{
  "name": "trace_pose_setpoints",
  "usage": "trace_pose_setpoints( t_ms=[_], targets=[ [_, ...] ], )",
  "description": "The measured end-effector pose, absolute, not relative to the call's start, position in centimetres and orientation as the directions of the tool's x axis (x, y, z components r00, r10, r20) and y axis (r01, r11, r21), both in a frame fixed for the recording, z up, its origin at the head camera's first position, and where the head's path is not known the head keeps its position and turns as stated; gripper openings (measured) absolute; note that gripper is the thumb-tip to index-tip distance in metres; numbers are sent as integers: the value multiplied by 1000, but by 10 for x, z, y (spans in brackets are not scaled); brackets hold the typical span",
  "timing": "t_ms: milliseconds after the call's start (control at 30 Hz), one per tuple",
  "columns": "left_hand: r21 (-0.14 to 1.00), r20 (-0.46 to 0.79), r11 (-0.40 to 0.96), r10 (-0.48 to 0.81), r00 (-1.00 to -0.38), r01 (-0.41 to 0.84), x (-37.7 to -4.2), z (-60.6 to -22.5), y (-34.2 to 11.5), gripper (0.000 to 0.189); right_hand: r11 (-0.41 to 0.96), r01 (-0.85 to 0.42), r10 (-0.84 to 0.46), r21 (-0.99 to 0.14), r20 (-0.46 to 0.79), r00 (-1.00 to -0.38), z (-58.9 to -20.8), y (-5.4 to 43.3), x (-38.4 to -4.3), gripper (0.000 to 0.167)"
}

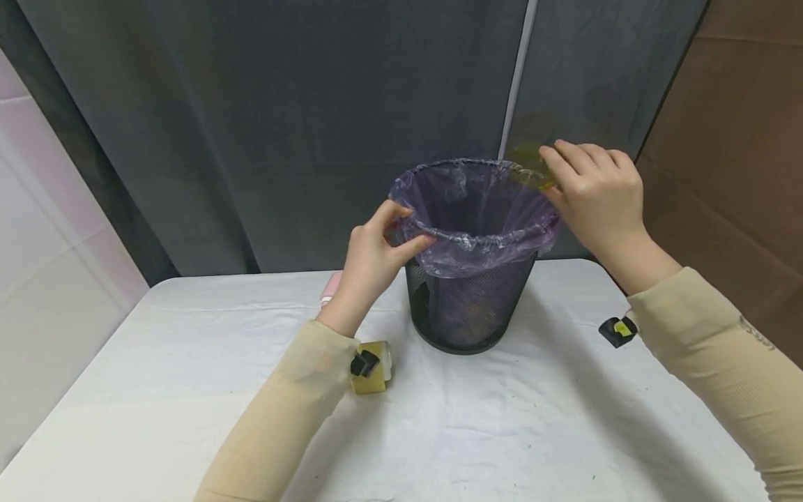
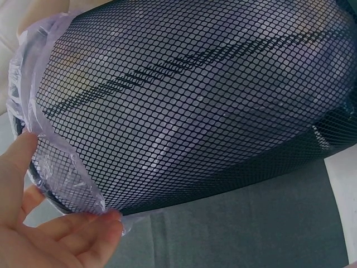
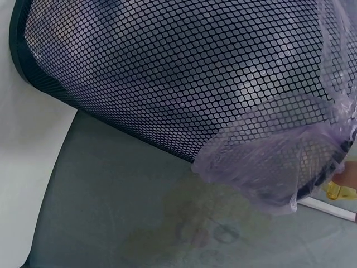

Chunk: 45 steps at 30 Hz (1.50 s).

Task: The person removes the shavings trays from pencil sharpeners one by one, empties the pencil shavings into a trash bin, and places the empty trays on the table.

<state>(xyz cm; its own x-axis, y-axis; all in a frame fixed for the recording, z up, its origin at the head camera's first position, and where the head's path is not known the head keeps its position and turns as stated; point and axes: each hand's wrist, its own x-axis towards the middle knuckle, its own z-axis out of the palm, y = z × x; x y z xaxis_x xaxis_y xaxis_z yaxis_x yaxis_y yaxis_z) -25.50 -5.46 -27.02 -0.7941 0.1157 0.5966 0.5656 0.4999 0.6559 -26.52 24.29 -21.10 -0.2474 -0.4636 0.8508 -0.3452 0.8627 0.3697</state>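
A black mesh waste bin [image 1: 477, 300] stands on the table, lined with a thin purple plastic bag [image 1: 452, 261] folded over its rim. My left hand [image 1: 373, 254] grips the near left of that rim, thumb and fingers on the bag; in the left wrist view the fingertips [image 2: 109, 220] press the bag's edge. My right hand [image 1: 596, 188] is at the right rim and holds a see-through yellow plastic piece [image 1: 530, 167], which overlaps the rim. In the right wrist view only a bit of the yellow piece [image 3: 339, 191] shows beside a fingertip; I cannot tell its kind.
A small yellow box [image 1: 376, 383] lies on the white-covered table [image 1: 489, 432], partly behind the left wrist. Farther back, a pink item [image 1: 331, 284] shows beside the left forearm. A dark grey curtain [image 1: 314, 139] hangs behind the table; a brown panel [image 1: 740, 174] stands at right.
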Motion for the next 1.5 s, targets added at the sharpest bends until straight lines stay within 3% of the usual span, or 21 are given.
trace_pose_setpoints(
  t_ms=[267,700,1333,1500],
  targets=[
    [665,590,489,120,-799,564,-255,-270,-55,41,878,-335,-436,341,859,-269,-211,248,-262,48],
    [669,592,476,125,-796,571,-255,-271,-56,43,946,-290,-232,144,926,-298,-223,251,-260,48],
    [669,587,482,124,-800,566,-254,-270,-55,43,978,-177,29,-111,911,-412,-240,270,-254,54],
    [668,586,486,123,-801,564,-254,-270,-56,42,975,-137,89,-172,878,-470,-243,273,-250,55]
  ],
)
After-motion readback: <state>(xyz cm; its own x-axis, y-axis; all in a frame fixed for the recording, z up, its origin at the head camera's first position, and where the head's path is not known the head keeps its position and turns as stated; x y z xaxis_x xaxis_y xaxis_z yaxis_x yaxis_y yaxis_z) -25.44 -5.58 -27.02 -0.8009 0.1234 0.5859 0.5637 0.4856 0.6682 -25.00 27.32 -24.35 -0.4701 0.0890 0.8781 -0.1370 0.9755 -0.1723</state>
